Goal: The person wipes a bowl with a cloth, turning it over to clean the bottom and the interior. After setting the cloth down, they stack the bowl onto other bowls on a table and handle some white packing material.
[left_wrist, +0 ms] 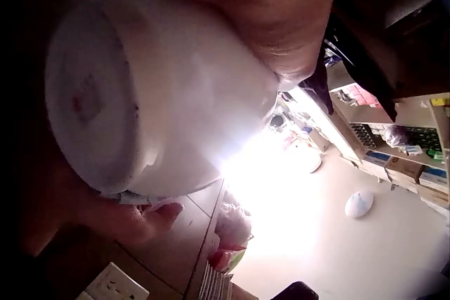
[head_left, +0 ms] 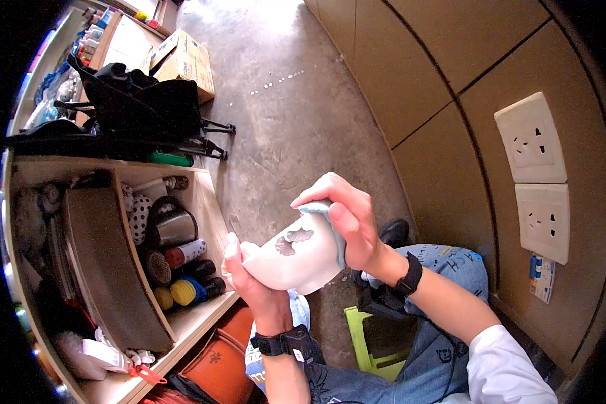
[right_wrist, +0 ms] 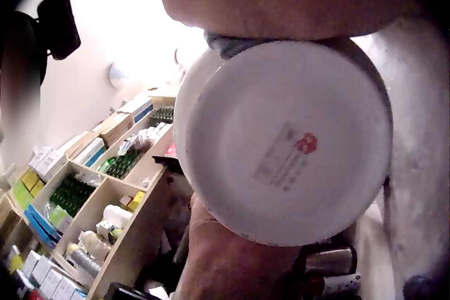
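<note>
A white bowl (head_left: 276,269) with grey ginkgo leaves on its side is held tilted in front of the body. My left hand (head_left: 261,291) grips it from the left, thumb raised along the outside. On the other side my right hand (head_left: 357,222) holds a light blue-green cloth (head_left: 314,207) folded over the rim, thumb outside and fingers curling over the edge. The bowl's round base, with a small red mark, faces the camera in the right wrist view, where a cloth edge (right_wrist: 232,45) shows under the fingers. The bowl's inside is hidden.
Left, an open wooden shelf (head_left: 215,269) holds bottles and a metal cup (head_left: 174,225). Behind it are a black bag (head_left: 141,108) and a cardboard box (head_left: 188,67). A green stool (head_left: 357,340) stands below; wall sockets (head_left: 532,138) are at right.
</note>
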Motion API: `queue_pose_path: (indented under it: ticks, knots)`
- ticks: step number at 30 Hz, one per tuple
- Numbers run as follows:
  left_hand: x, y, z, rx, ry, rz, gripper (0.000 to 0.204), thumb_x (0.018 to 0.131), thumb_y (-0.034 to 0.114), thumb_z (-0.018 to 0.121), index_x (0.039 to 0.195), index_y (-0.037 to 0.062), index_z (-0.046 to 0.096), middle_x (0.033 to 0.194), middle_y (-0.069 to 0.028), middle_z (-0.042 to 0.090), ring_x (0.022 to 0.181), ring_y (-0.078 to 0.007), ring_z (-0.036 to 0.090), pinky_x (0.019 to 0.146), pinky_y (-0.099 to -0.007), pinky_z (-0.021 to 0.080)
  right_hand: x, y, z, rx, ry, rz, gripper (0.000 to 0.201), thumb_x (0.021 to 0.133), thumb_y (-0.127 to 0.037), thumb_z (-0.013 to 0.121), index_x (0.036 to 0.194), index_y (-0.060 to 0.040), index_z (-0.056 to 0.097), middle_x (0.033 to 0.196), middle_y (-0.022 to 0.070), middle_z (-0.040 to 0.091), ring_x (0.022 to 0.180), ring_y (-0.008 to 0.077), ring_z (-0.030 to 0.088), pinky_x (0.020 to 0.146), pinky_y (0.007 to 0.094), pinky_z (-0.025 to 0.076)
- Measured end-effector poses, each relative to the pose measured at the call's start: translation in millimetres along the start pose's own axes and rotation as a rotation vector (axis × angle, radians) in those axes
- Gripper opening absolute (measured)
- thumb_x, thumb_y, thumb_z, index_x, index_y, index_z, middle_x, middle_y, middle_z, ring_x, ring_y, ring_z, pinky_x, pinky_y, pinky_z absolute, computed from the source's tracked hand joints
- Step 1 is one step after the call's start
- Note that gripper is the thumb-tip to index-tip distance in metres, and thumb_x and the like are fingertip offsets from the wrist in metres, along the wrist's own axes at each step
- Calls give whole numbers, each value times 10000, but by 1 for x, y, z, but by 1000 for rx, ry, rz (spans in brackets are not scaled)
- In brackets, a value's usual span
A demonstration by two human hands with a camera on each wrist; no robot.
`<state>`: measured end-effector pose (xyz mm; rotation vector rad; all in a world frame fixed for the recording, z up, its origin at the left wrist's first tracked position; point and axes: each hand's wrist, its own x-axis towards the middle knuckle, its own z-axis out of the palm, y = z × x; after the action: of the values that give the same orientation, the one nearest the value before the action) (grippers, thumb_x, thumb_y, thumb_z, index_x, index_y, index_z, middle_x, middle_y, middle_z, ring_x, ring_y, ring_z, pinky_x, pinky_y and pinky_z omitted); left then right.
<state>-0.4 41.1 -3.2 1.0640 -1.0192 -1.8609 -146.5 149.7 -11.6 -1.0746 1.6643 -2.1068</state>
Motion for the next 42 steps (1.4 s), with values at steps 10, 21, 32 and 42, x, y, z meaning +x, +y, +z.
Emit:
queue_pose_path:
  ticks: [10, 21, 32, 42]
  knots:
    - [-15, -6, 18, -165, 14, -154, 465, 1033, 437, 407, 1225, 58, 595, 1149, -94, 669, 1035, -215, 663, 872, -331, 549, -2, 9, 11, 421, 220, 436, 423, 1019, -315, 369, 976, 12, 633, 900, 77, 660, 861, 142, 605, 806, 280, 473]
    - [-11, -25, 6, -294, -8, -448, 507, 1062, 434, 383, 1415, 87, 493, 1375, -90, 577, 1250, -262, 569, 1053, -419, 476, 5, 28, -8, -13, 165, 692, 363, 990, -250, 411, 886, 41, 601, 843, 126, 615, 801, 176, 551, 758, 316, 428]
    - [-1, -6, 7, 23, -114, -323, 460, 1082, 371, 401, 1317, 0, 536, 1248, -124, 645, 1149, -199, 633, 998, -370, 519, 14, 33, -29, -201, -138, 641, 351, 977, -250, 439, 928, 52, 612, 933, 224, 652, 882, 343, 612, 773, 400, 470]
    - [7, -6, 9, 109, -245, -373, 472, 995, 337, 493, 1278, -33, 566, 1263, -119, 635, 1160, -198, 614, 1009, -339, 461, 18, 33, -36, -149, -112, 715, 347, 959, -280, 508, 882, 37, 628, 797, 163, 646, 764, 245, 605, 715, 370, 463]
